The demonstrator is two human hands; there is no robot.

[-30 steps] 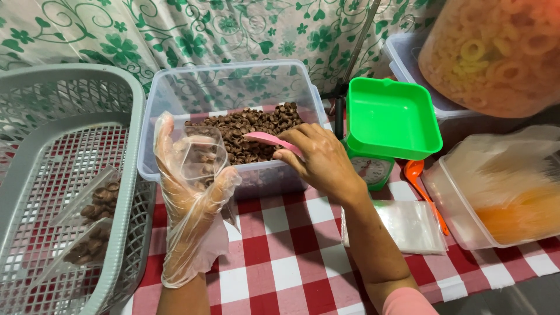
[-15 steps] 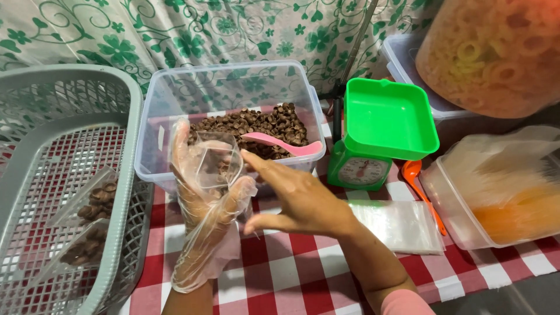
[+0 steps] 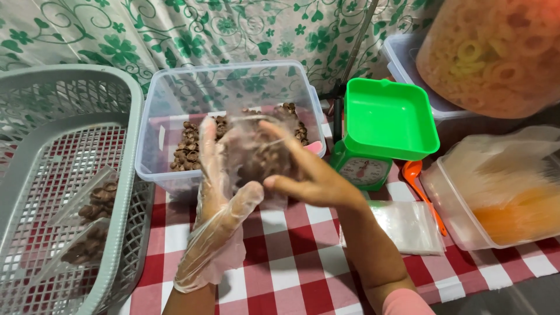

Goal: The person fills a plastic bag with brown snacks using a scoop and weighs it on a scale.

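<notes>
A small clear bag of brown snacks (image 3: pixel 259 157) is held upright between both hands above the checked tablecloth (image 3: pixel 291 262). The left hand (image 3: pixel 219 198), covered by a loose plastic glove, is curled around its left side; the bare right hand (image 3: pixel 309 175) is closed on its right side. Behind the bag, more brown snacks are kept in a clear tub (image 3: pixel 227 99). Filled bags are laid in the grey basket (image 3: pixel 64 192). A green scale (image 3: pixel 385 128) and flat empty bags (image 3: pixel 408 224) are seen on the right.

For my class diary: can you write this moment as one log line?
left hand: gloved, holds small clear bag | right hand: bare, on bag | behind: clear tub of brown snacks
</notes>
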